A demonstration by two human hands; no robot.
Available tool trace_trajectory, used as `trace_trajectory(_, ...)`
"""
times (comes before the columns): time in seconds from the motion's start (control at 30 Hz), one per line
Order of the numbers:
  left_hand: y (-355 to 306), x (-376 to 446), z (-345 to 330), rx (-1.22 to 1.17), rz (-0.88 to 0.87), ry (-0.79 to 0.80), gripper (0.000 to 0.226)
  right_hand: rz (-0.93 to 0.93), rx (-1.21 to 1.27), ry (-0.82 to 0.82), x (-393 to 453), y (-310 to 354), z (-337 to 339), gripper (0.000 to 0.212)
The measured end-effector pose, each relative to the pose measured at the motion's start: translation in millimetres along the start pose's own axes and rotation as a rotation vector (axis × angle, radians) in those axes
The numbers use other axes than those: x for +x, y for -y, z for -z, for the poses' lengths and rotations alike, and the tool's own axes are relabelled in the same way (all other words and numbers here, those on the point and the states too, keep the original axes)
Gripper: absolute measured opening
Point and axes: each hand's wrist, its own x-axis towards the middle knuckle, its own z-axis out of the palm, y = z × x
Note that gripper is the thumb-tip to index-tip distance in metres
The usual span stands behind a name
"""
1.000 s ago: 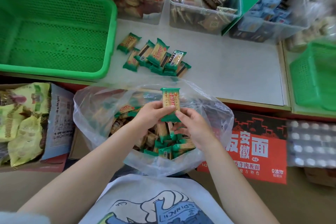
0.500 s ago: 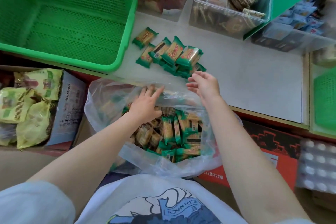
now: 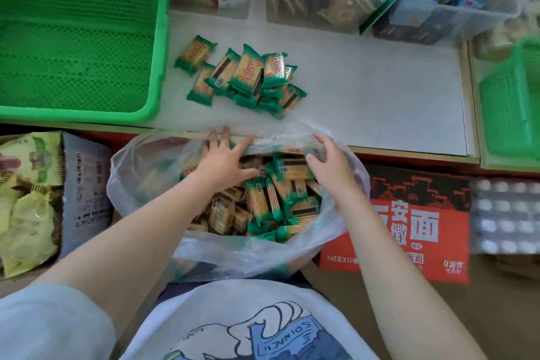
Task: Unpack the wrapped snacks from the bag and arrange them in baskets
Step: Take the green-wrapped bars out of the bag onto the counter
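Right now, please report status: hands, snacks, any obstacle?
Left hand open, right hand curled, both in clear plastic bag. Green-wrapped snacks piled on shelf. Green basket empty.

Pale shelf top, clear bins behind, red carton below

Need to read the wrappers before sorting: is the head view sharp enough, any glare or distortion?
Head view: even soft light, no hard shadows; snack pile fairly sharp, print unreadable; clear plastic bag hazes the packets inside; frame edges blurred and wide-angle bent, notably the green basket.
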Motion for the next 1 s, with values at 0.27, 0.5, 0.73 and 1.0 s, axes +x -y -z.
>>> trace_trajectory(0.27,-10,-9,1,0.055,-0.124,-0.125,0.092,0.074,-0.027,0.049,9,-8,-15,0.042)
trace_trajectory(0.5,-15,-19,-14,0.273,-0.278,-0.136,0.073,0.110,-0.040,0.057,13,-4,-22,0.020)
trace_trajectory(0.73,-11,-14,-6,0.183,-0.233,-0.206,0.083,0.098,-0.050,0.079,12,-7,-24,0.041)
trace_trajectory(1.0,-13,0,0,0.060,-0.106,-0.097,0.084,0.060,-0.306,-0.031,30,-2,-41,0.035)
